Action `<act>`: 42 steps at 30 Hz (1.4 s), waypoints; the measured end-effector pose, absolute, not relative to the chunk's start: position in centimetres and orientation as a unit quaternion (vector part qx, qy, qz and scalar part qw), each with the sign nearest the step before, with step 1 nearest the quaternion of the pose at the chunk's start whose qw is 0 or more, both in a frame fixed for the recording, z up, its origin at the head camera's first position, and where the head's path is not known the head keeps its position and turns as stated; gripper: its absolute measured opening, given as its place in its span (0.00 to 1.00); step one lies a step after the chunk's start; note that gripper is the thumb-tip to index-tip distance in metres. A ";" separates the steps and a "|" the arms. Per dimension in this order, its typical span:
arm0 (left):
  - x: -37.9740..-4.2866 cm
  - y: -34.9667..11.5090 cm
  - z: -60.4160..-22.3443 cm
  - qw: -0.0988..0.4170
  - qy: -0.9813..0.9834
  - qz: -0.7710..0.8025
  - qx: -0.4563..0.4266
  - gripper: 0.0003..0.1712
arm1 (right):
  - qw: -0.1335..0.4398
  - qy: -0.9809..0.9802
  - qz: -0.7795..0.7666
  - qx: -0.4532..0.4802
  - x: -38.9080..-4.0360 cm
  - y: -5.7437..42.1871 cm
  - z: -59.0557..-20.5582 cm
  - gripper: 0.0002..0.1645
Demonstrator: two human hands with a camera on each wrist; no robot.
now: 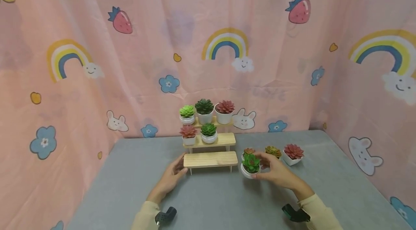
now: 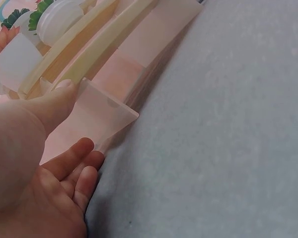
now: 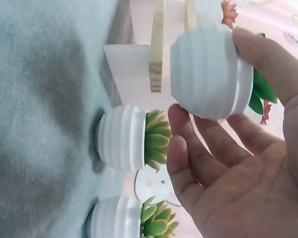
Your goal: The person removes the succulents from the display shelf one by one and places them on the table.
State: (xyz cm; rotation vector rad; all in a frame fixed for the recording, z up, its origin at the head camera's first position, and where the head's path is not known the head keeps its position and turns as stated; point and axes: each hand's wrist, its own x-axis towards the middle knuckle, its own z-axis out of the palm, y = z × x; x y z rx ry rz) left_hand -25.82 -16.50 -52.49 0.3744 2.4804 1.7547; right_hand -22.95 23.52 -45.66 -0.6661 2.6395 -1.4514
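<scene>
held pot [image 3: 203,74]: white | succulent [image 1: 251,163]: green | shelf [image 1: 211,159]: yellowish, grained | tabletop [image 1: 208,201]: grey | backdrop [image 1: 146,89]: pink, rainbow-printed

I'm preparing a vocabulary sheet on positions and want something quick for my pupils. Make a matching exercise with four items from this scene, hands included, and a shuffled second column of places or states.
Column 1
1. Left hand
2. Right hand
3. Light green plant
4. Dark green plant

Column 2
A. In the middle of the top shelf's row
B. At the left end of the lowest shelf
C. Holding a green plant in a white pot
D. At the left end of the top row

Right pairs: 1-B, 2-C, 3-D, 4-A
</scene>
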 end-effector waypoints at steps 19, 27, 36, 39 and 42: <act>-26.0 -16.5 -52.7 0.035 0.811 0.571 0.119 0.36 | 0.138 0.831 -0.479 -0.247 -24.2 25.8 -48.7 0.41; -25.9 -16.5 -52.7 0.033 0.813 0.569 0.120 0.36 | 0.167 0.804 -0.504 -0.267 -24.8 26.5 -49.8 0.42; -26.0 -16.5 -52.8 0.030 0.816 0.564 0.120 0.36 | 0.175 0.811 -0.498 -0.254 -25.0 27.1 -49.9 0.40; -26.0 -16.5 -52.8 0.030 0.816 0.566 0.118 0.36 | 0.182 0.805 -0.503 -0.256 -25.0 27.3 -50.0 0.40; -25.9 -16.5 -52.7 0.031 0.815 0.568 0.114 0.36 | 0.190 0.799 -0.509 -0.256 -25.0 27.5 -50.0 0.40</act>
